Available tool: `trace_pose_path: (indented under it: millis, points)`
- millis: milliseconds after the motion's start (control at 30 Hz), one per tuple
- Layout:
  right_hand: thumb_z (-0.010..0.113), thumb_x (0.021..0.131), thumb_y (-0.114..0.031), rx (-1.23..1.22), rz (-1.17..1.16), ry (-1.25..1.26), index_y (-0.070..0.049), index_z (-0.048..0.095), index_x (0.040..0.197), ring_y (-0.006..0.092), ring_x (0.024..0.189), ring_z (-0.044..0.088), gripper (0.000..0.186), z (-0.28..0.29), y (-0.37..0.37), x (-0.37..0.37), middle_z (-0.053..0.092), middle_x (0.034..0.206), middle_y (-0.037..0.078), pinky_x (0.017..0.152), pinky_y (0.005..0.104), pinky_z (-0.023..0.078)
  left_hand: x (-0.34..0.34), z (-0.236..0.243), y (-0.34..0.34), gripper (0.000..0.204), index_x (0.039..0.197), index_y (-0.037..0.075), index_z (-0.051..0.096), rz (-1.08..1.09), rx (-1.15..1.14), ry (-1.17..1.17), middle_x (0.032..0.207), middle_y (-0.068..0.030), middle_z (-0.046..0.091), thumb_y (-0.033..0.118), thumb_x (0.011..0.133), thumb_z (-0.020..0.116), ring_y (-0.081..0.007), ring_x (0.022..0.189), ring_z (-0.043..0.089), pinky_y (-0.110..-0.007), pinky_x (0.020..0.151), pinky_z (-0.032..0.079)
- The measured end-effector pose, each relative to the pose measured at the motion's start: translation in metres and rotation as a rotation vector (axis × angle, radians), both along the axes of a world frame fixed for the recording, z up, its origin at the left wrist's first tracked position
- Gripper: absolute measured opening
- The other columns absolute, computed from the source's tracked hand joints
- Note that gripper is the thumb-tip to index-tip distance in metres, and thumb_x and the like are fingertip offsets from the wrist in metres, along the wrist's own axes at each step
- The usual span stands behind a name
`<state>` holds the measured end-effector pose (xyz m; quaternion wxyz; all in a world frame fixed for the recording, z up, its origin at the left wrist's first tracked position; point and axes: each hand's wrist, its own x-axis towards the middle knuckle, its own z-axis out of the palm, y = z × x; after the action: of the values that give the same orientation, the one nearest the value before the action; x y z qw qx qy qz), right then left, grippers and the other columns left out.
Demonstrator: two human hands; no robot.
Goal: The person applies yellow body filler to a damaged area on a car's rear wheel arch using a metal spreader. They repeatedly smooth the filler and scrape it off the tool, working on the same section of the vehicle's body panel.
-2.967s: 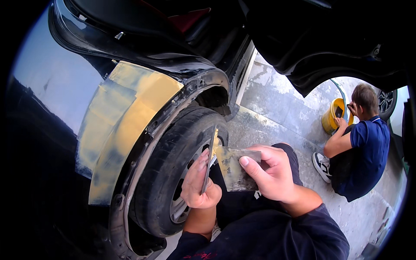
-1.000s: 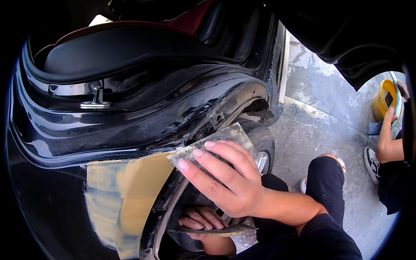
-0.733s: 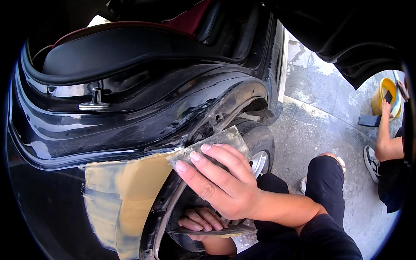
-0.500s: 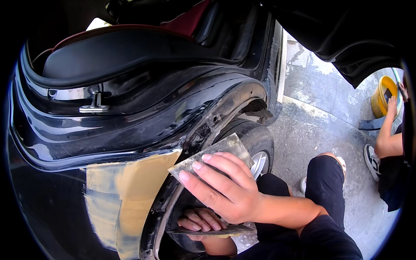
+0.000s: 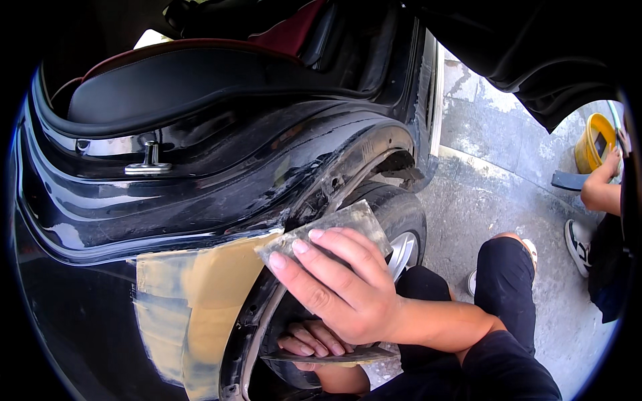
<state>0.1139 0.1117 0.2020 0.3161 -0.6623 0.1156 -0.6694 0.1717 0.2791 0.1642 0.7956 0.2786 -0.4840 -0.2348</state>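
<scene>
The right hand [image 5: 341,287] sits just below picture centre, fingers spread flat and pressed on a grey sheet of sandpaper [image 5: 348,224]. The sheet lies against the wheel-arch lip of a black car body [image 5: 221,194], its far corner pointing toward 2 o'clock. Fingertips [image 5: 277,260] reach toward 10 o'clock and touch the edge of a tan filler patch [image 5: 194,294]. That patch covers the panel at 8 o'clock from the hand and runs down along the arch edge. Its surface is matt and streaked with grey near its left margin.

The left hand [image 5: 314,341] is at 6 o'clock, lower in the wheel well, partly hidden under the right wrist. Its fingers curl around a flat, thin dark blade or board [image 5: 334,355], held level. Whether the thumb clamps it from beneath cannot be told.

A tyre with a silver rim [image 5: 401,250] stands at 3 o'clock from the right hand, just behind the sandpaper. A chrome door striker [image 5: 148,160] is fixed on the sill at 10 o'clock. The person's knees in black trousers [image 5: 505,287] occupy the 4 o'clock sector above a concrete floor [image 5: 488,194].

At the 3 o'clock rim, another person's arm [image 5: 598,187] reaches toward a yellow bucket [image 5: 588,144], with a white shoe [image 5: 576,244] below.
</scene>
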Motion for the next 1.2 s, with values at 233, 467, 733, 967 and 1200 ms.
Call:
trace_pose_path:
  millis: [233, 467, 733, 967, 1200]
  points:
    - [0.067, 0.08, -0.014, 0.007, 0.01, 0.011, -0.005, 0.072, 0.113, 0.0282, 0.1, 0.061, 0.035, -0.002, 0.001, -0.007, 0.065, 0.111, 0.01, 0.083, 0.041, 0.053, -0.002, -0.003, 0.003, 0.019, 0.102, -0.003, 0.053, 0.001, -0.028, 0.036, 0.09, -0.0199, 0.062, 0.015, 0.103, 0.049, -0.0352, 0.078, 0.07, -0.051, 0.057, 0.062]
    - [0.069, 0.079, -0.012, 0.023, 0.019, 0.019, -0.005, 0.073, 0.112, 0.0279, 0.1, 0.061, 0.034, -0.001, 0.003, -0.005, 0.064, 0.111, 0.01, 0.085, 0.0408, 0.053, -0.001, 0.001, 0.0, 0.019, 0.101, -0.003, 0.053, -0.013, 0.0, 0.037, 0.09, -0.0196, 0.062, 0.015, 0.102, 0.05, -0.0352, 0.077, 0.07, -0.051, 0.057, 0.062]
    - [0.068, 0.08, -0.012, -0.001, -0.049, -0.005, -0.005, 0.073, 0.113, 0.0272, 0.101, 0.06, 0.034, -0.007, -0.003, 0.003, 0.064, 0.112, 0.011, 0.086, 0.0408, 0.053, 0.004, 0.002, 0.005, 0.023, 0.099, -0.003, 0.053, -0.02, 0.036, 0.01, 0.086, -0.0188, 0.062, 0.019, 0.103, 0.048, -0.0347, 0.073, 0.07, -0.05, 0.056, 0.062]
    - [0.068, 0.081, -0.012, -0.003, -0.034, 0.005, -0.005, 0.072, 0.114, 0.027, 0.102, 0.06, 0.034, -0.008, -0.004, -0.001, 0.064, 0.112, 0.009, 0.087, 0.0405, 0.052, 0.003, 0.0, 0.005, 0.024, 0.1, -0.003, 0.055, 0.006, 0.024, 0.021, 0.087, -0.0193, 0.063, 0.019, 0.103, 0.048, -0.0358, 0.074, 0.071, -0.052, 0.058, 0.063]
    - [0.069, 0.081, -0.011, 0.008, -0.001, 0.004, -0.005, 0.072, 0.113, 0.0275, 0.104, 0.06, 0.033, -0.01, 0.002, -0.004, 0.063, 0.113, 0.01, 0.088, 0.0406, 0.052, 0.0, 0.001, 0.004, 0.024, 0.1, -0.004, 0.056, 0.016, 0.025, 0.042, 0.087, -0.0193, 0.063, 0.019, 0.103, 0.049, -0.0366, 0.073, 0.071, -0.053, 0.058, 0.062]
